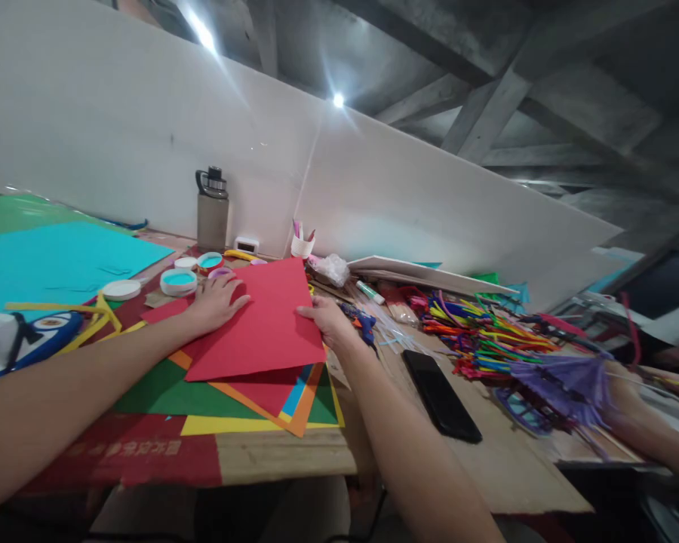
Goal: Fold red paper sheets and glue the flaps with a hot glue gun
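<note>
A red paper sheet [265, 324] lies tilted over a stack of coloured sheets, its front edge slightly raised. My left hand [218, 302] rests on its left part with the fingers spread. At its right edge my right hand [325, 317] pinches the sheet between thumb and fingers. Green paper [164, 388], yellow paper [215, 426] and orange paper [299, 422] stick out from below, with some blue and more red. Small open tubs, one with turquoise content [179, 280], stand just beyond my left hand.
A bottle [213, 215] and a pen cup [302, 245] stand by the white partition. Large turquoise sheets [62, 260] lie left. Rightward are a black phone [441, 396], pipe cleaners [486, 335], a purple fan-shaped piece [566, 385] and another person's arm [645, 415].
</note>
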The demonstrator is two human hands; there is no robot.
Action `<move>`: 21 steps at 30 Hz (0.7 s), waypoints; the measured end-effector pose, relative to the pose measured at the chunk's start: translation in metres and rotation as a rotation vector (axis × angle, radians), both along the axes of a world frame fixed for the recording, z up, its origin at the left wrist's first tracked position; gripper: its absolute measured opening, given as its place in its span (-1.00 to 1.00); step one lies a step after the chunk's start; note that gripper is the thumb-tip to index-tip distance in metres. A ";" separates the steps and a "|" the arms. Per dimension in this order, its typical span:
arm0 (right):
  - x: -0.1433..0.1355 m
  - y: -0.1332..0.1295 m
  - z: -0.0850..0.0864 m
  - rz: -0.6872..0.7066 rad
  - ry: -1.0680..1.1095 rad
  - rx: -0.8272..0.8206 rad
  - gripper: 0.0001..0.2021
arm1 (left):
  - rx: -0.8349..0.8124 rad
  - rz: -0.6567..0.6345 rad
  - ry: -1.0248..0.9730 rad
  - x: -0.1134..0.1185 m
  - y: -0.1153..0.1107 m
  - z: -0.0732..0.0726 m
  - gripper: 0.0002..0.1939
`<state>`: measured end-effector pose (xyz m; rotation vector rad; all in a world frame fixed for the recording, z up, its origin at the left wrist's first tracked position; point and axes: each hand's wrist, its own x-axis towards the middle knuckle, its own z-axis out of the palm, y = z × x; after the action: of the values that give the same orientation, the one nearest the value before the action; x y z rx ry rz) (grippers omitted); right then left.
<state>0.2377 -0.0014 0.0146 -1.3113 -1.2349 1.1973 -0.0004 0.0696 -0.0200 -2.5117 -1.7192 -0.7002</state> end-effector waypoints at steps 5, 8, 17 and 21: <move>0.015 -0.017 0.030 0.005 0.097 0.170 -0.72 | 0.029 -0.025 -0.181 -0.006 0.004 0.001 -0.38; 0.030 -0.027 0.048 0.003 0.113 0.317 -0.69 | 0.084 -0.086 -0.367 -0.007 0.002 0.007 -0.37; 0.044 -0.015 0.038 -0.228 0.299 0.560 -0.70 | -0.589 -0.653 -1.136 0.001 -0.030 0.063 -0.10; 0.028 -0.013 0.028 -0.235 0.271 0.494 -0.72 | -0.651 -0.607 -1.242 0.009 -0.050 0.071 -0.33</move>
<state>0.2654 -0.0143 0.0430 -0.8658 -1.0571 0.8024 0.0082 0.0195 0.0506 -3.3770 -1.3734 -2.5216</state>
